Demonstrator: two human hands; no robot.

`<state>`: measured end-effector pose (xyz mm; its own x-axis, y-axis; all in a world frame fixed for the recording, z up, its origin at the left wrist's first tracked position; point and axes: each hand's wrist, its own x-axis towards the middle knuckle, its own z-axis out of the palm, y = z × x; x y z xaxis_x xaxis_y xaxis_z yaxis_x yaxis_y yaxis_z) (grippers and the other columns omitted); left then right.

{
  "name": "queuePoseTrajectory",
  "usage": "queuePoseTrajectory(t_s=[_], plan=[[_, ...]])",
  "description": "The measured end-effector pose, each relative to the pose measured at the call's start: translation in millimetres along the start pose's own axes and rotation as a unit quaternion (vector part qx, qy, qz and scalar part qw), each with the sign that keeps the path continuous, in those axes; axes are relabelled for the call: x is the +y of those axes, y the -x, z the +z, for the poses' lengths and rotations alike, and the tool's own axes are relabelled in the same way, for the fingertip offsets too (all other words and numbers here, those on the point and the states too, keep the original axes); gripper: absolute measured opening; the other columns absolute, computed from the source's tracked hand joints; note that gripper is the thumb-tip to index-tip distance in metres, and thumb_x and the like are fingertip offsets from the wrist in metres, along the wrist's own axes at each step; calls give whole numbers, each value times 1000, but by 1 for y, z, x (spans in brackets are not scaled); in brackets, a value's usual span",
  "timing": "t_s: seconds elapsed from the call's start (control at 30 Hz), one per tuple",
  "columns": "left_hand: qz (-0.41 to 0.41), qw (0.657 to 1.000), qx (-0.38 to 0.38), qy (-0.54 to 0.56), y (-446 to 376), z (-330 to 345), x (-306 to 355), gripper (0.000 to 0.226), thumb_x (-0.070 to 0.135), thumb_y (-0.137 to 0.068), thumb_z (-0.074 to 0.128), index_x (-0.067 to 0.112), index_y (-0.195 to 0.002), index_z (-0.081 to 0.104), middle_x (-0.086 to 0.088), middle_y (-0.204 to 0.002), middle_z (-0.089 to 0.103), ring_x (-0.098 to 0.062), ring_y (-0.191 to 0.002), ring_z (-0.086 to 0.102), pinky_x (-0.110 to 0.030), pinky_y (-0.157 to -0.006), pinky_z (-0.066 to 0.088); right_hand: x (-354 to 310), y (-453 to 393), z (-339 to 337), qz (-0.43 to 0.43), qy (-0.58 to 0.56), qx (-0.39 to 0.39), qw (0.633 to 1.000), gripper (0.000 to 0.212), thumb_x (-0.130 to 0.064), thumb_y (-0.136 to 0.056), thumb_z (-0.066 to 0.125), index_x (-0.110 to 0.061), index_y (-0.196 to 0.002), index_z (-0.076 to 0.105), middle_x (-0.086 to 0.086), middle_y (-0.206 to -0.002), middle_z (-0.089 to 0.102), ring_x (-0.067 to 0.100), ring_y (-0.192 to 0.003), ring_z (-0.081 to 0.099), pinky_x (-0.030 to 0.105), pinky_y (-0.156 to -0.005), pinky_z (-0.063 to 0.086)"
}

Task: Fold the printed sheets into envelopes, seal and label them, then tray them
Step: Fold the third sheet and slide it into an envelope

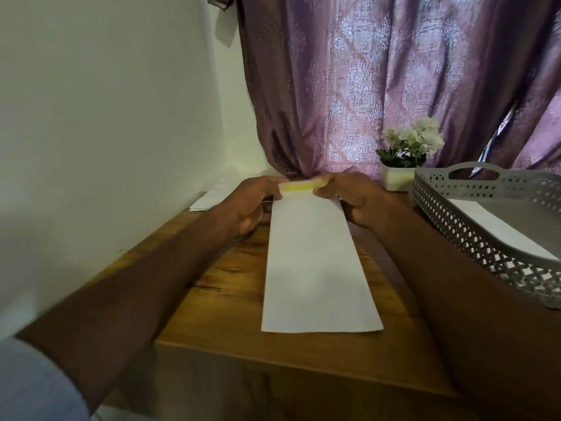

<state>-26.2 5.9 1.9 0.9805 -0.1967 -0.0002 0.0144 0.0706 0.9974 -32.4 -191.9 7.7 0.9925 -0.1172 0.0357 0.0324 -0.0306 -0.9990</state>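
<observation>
A long white envelope (318,262) lies flat down the middle of the wooden table (224,302), its short near edge toward the person. At its far end both hands meet on a small yellow and pink pad (299,186). The left hand (253,205) pinches the pad's left end, fingers curled; the right hand (353,197) pinches its right end. To the right, a grey perforated tray (473,232) holds a white sheet (498,229). Beyond the tray sits a small white pot of pale flowers (406,156) before a purple curtain (379,80). More white paper (205,202) lies far left by the wall.
</observation>
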Motion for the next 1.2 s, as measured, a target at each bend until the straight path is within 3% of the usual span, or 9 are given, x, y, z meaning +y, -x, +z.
queuePoseTrajectory(t_s=[0.23,0.33,0.47,0.57,0.7,0.9,1.0,1.1,1.2], plan=[[7,1000,13,24,0,-8,1,31,12,-92,56,3,-117,72,-10,-99,73,-21,-81,72,-30,-63,60,-8,19,3,56,-24,-13,998,27,-10,-73,53,-10,-86,77,5,-81,68,22,-75,57,31,-62,48],[39,999,23,20,0,-5,1,24,15,-94,66,3,-113,72,-12,-99,74,-23,-85,73,-31,-65,60,-6,16,4,36,-39,10,999,24,-18,-77,70,-7,-97,75,8,-91,74,22,-78,64,34,-65,55],[38,999,-15,35,3,-3,4,36,19,-85,68,-1,-114,71,-11,-97,77,-21,-81,75,-30,-65,60,0,6,8,20,-48,30,998,38,0,-74,81,1,-111,72,20,-106,75,29,-86,73,36,-76,61],[51,999,3,12,-1,-3,3,28,21,-90,73,3,-112,74,-10,-96,78,-21,-83,75,-27,-63,59,0,7,10,17,-52,21,998,36,8,-76,75,2,-111,72,20,-105,75,28,-81,72,30,-67,58],[49,998,17,-33,-5,-4,-1,25,2,-87,77,5,-112,77,-15,-109,77,-30,-100,75,-35,-80,64,-2,9,13,25,-82,-1,996,26,13,-80,70,1,-103,67,18,-94,71,25,-73,69,27,-57,58],[24,999,35,16,-7,-15,5,22,-3,-86,77,4,-106,73,-12,-101,77,-24,-88,77,-30,-69,64,1,0,1,49,-106,39,992,52,6,-69,80,2,-119,68,22,-112,73,34,-85,72,35,-54,59],[5,999,26,31,-3,-13,7,22,13,-92,75,5,-112,69,-13,-100,75,-24,-89,75,-31,-66,63,0,0,2,45,-108,39,992,44,5,-72,80,2,-115,69,20,-110,73,31,-82,71,32,-50,58],[-16,999,-17,30,-2,-13,6,49,40,-81,82,7,-116,71,-12,-102,78,-26,-94,75,-35,-74,64,-1,0,6,41,-128,23,991,28,6,-79,76,-3,-104,70,18,-108,73,26,-77,69,28,-49,57],[6,1000,-26,5,-6,-12,1,42,19,-82,84,4,-120,73,-16,-115,77,-29,-104,74,-38,-90,62,-1,2,13,29,-125,-6,992,22,7,-79,75,-6,-97,70,16,-102,73,24,-79,70,28,-61,58]])
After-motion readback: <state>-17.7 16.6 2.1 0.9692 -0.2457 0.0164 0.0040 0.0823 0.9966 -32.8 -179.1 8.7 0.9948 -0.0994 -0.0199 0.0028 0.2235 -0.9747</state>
